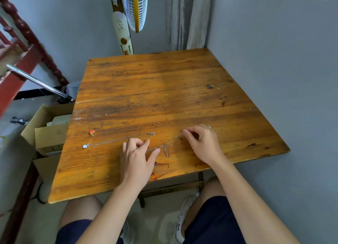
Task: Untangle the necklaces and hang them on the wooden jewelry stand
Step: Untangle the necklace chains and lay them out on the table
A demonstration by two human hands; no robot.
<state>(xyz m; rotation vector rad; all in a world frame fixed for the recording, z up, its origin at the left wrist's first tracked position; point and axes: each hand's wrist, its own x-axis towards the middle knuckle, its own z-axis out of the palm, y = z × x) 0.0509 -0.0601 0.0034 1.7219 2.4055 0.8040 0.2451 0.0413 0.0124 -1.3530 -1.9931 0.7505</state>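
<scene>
A cardboard box (49, 134) sits far to the left of the left hand, beside the counter (164, 90). It has dark marks written on one flap, but they are too small to read.

On the counter, left of the left hand and a bit farther away from the person, lie two thin necklaces. The necklace with a red charm (92, 132) lies farthest away. Its chain runs sideways, from the charm on the left to a small clasp on the right. The necklace with a round silver charm (84, 146) lies closer. Its long chain also runs sideways, with the charm at the left end and the clasp at the right end, just past the fingertips of the left hand.

The left hand (136, 157) rests on the counter. Its thumb and fingers are close together, pinching one end of a tangled silver chain (165, 145).

The tangled silver chain lies between the two hands. It slants up from the left hand to the right hand, with a small knot hanging near the middle.

The right hand (202, 145) pinches the other end of that chain with its fingertips pressed together. A small clasp or ring (210, 127) lies on the counter just behind the right hand.
</scene>
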